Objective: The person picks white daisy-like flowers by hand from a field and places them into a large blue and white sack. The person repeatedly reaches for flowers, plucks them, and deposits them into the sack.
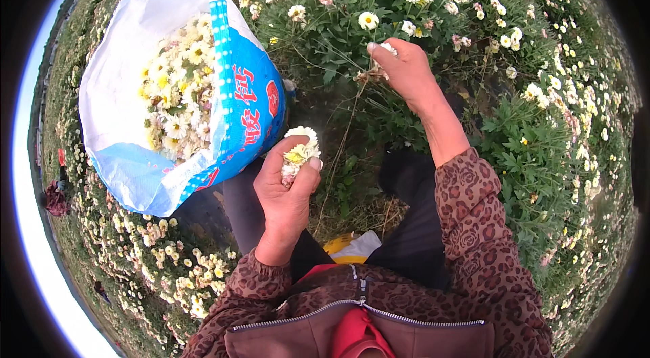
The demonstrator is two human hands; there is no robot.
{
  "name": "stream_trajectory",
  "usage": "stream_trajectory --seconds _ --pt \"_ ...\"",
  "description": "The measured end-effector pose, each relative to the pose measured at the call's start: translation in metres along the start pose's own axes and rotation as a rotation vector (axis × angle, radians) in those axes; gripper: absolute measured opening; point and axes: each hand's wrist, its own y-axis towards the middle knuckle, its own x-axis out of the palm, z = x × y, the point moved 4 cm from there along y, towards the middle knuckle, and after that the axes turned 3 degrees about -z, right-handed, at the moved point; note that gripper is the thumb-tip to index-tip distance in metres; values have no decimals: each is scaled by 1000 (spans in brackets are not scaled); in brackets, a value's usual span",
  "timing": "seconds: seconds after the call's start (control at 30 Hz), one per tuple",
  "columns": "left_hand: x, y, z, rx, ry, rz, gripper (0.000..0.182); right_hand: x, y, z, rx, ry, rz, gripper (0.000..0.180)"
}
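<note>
A blue and white woven plastic sack (254, 104) stands at the left with its mouth rolled wide. Inside lies a heap of picked chrysanthemum flower heads (180, 89). Just right of the sack, my left hand (289, 175) is closed around a bunch of white and yellow chrysanthemum heads (300, 153). Farther up and right, my right hand (406, 68) grips white chrysanthemum blooms (388, 51), with thin dry stems hanging below them. Beyond that hand, open white chrysanthemums (368, 20) grow on a leafy green bush. The fingers partly hide what each hand holds.
Flowering chrysanthemum rows (574, 99) spread on both sides. A leafy clump (528, 150) grows beside my right sleeve. Between my legs is a yellow and white object (355, 246). At the far left edge, a person (57, 198) is in the field.
</note>
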Motion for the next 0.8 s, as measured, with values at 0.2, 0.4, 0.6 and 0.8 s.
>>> stream_trajectory --seconds 0.2,0.4,0.6,0.8 --pt "10 -20 -30 -470 -494 -249 18 -23 11 61 211 -178 -74 23" --pt "53 -10 -27 -513 -607 -473 21 36 40 109 124 -262 -71 41" --pt "106 40 -2 -318 -641 -616 21 60 42 94 373 365 -2 57" --pt "142 153 10 2 -322 -478 11 69 38 88 284 1071 -66 28"
